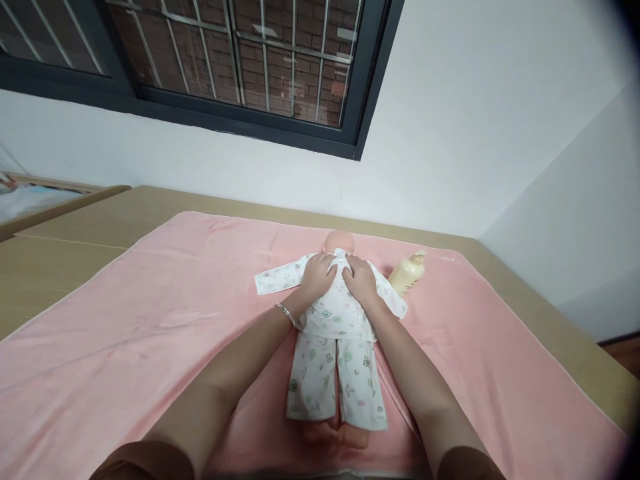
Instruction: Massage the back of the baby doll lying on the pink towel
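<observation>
A baby doll [339,241] lies stretched out on a pink blanket [190,300], its head away from me and no face showing. It wears a white printed top [337,321] with long sleeves spread to the sides and matching trousers [313,380]; its bare feet [345,437] stick out toward me. My left hand [318,275] rests flat on the upper left of the doll's top, fingers extended. On the upper right, my right hand [361,279] lies the same way. Neither hand grips anything. A pale yellow pump bottle [408,273] leans or lies by the doll's right-side sleeve.
Under the blanket is a tan padded surface [65,267], with a raised edge [100,195] at the left. A white wall [430,147] rises behind it. Above stands a dark-framed window [250,127] with metal bars.
</observation>
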Demonstrator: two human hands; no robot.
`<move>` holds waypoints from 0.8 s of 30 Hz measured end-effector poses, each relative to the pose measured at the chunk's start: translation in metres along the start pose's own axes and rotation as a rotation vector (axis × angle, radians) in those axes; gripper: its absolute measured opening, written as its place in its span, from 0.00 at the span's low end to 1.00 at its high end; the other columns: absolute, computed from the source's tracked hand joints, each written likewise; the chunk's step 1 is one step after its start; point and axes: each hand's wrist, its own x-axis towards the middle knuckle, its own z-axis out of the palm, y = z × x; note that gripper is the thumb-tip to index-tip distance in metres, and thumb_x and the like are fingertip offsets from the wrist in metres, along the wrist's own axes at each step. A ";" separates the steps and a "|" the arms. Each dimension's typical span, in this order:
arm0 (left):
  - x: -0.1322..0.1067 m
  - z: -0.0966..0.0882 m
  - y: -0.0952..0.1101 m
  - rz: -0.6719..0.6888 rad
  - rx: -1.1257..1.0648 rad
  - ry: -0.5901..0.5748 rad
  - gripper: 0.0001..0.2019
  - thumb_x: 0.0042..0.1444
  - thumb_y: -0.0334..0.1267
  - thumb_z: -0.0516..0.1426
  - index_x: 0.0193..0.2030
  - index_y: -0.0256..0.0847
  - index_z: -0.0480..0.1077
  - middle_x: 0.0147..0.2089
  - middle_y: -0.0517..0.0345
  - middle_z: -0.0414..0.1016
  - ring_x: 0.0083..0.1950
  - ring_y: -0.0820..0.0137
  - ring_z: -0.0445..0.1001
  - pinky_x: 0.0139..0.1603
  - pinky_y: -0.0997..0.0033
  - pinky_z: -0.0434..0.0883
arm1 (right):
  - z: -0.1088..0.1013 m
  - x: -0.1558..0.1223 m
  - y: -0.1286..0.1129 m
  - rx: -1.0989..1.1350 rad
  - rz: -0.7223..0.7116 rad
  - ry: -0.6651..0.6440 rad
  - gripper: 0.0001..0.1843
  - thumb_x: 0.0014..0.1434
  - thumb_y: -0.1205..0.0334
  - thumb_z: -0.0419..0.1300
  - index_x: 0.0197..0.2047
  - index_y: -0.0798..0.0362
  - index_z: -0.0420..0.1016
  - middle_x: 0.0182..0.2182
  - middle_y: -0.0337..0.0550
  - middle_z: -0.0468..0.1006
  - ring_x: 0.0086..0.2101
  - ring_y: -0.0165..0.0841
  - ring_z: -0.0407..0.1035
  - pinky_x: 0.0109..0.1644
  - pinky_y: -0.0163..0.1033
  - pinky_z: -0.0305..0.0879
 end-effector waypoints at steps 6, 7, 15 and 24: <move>-0.007 -0.004 0.012 -0.091 0.075 0.101 0.08 0.62 0.37 0.53 0.41 0.41 0.74 0.43 0.50 0.79 0.50 0.59 0.74 0.54 0.58 0.70 | -0.004 -0.012 -0.013 -0.041 0.137 0.094 0.20 0.65 0.57 0.51 0.54 0.49 0.77 0.54 0.46 0.78 0.56 0.39 0.69 0.58 0.39 0.62; -0.008 -0.003 0.013 -0.106 0.081 0.104 0.08 0.62 0.37 0.53 0.41 0.41 0.74 0.43 0.50 0.79 0.50 0.59 0.74 0.54 0.58 0.70 | -0.004 -0.012 -0.014 -0.041 0.156 0.087 0.20 0.65 0.56 0.51 0.54 0.49 0.77 0.54 0.45 0.78 0.55 0.39 0.70 0.57 0.40 0.63; -0.001 0.001 0.001 -0.058 0.100 -0.021 0.16 0.64 0.41 0.52 0.56 0.40 0.69 0.58 0.47 0.74 0.60 0.57 0.69 0.63 0.53 0.64 | 0.000 0.003 0.002 0.020 0.028 -0.049 0.27 0.64 0.62 0.47 0.65 0.57 0.65 0.64 0.51 0.67 0.64 0.42 0.59 0.70 0.50 0.48; -0.007 -0.005 0.013 -0.013 0.189 0.037 0.12 0.65 0.39 0.49 0.41 0.39 0.73 0.42 0.47 0.77 0.49 0.57 0.73 0.52 0.57 0.69 | -0.003 -0.011 -0.012 -0.035 0.128 0.105 0.21 0.63 0.61 0.49 0.52 0.52 0.78 0.54 0.47 0.78 0.55 0.38 0.70 0.59 0.39 0.61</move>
